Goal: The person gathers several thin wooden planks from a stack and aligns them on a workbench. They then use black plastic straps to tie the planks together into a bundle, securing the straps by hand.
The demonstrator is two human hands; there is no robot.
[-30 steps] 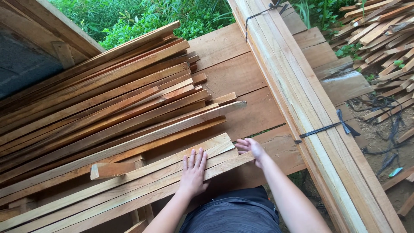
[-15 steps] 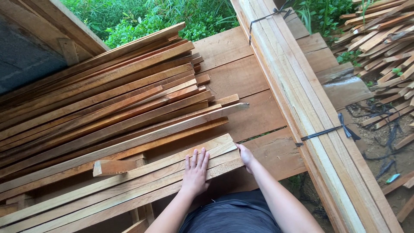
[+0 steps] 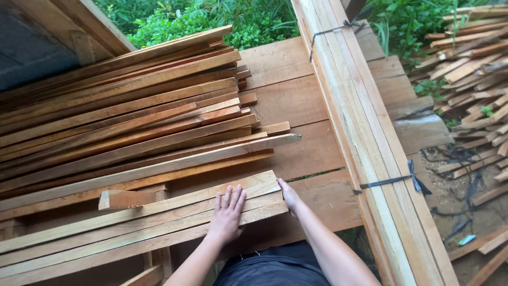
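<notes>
Dozens of long reddish-brown slats lie heaped in the big stack of slats (image 3: 121,111) at the left, too many and too overlapped to count, their ends fanning toward the middle of the plank worktop (image 3: 296,79). One short offcut block (image 3: 126,199) sits on the near edge of that heap, just left of the hands. Four or so paler strips lie side by side in front of it as the near bundle of strips (image 3: 159,222), ends roughly flush at the right.

Two hands work on that bundle. Flat on top of the strips lies the left hand (image 3: 226,213), fingers straight and close together, palm pressing down, gripping nothing. Against the strips' right-hand cut ends, the right hand (image 3: 290,195) is also flat and open, fingers extended along the end faces and touching them without closing round any piece.

Four wide boards, or thereabouts, make up the worktop surface showing beyond the hands. Right of them runs one long bundle of pale beams (image 3: 365,137), laid diagonally from top centre to lower right and bound by two dark straps: the far strap (image 3: 330,29) near the top and the near strap (image 3: 391,181) knotted at the side. Farthest right, a loose pile of scrap wood (image 3: 471,58) lies on the ground, uncountable, with green plants behind.
</notes>
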